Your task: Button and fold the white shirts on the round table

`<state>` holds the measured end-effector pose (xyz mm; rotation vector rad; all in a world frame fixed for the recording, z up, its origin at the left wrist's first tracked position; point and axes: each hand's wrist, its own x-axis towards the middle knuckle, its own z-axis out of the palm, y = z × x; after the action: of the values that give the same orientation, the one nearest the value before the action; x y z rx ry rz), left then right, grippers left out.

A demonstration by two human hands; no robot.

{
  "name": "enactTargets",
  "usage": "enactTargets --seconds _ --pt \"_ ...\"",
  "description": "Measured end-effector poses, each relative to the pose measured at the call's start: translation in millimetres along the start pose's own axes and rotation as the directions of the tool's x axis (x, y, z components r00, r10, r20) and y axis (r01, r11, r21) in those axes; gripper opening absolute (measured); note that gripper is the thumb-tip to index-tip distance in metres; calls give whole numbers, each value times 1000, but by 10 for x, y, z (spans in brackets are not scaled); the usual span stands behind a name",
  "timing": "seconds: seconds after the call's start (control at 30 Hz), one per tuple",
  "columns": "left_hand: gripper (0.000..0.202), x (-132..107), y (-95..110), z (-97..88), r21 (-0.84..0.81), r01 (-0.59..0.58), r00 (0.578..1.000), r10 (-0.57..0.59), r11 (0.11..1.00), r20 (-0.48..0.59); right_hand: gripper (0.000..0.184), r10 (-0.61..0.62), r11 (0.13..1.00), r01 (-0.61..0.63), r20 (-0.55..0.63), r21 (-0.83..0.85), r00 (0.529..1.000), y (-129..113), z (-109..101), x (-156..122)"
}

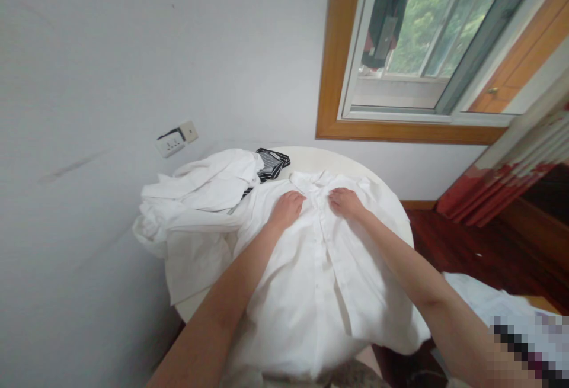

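A white button-up shirt (320, 281) lies spread front-up over a small round white table (306, 160), its collar at the far side and its hem hanging over the near edge. My left hand (288, 207) rests on the shirt just left of the button placket near the collar, fingers curled onto the cloth. My right hand (345, 202) sits just right of the placket at the same height, fingers also bent and pinching the fabric.
More white clothes (200, 198) are heaped on the table's left side, with a black-and-white striped piece (272, 163) behind them. A wall socket (176, 138) is on the grey wall. A wood-framed window (427, 50) is at the right, red curtain (502, 180) below it.
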<state>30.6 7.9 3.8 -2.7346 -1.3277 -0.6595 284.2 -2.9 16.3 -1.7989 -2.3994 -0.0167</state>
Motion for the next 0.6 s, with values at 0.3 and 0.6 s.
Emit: enactTargets --seconds 0.3,0.6 --pt "61 -43 11 66 5 -50 971 47 999 235 44 -61 996 69 -127 62 990 -407 285 163" --pt "61 -359 134 -43 7 -71 961 66 997 267 56 -87 995 92 -110 47 990 -551 365 -200"
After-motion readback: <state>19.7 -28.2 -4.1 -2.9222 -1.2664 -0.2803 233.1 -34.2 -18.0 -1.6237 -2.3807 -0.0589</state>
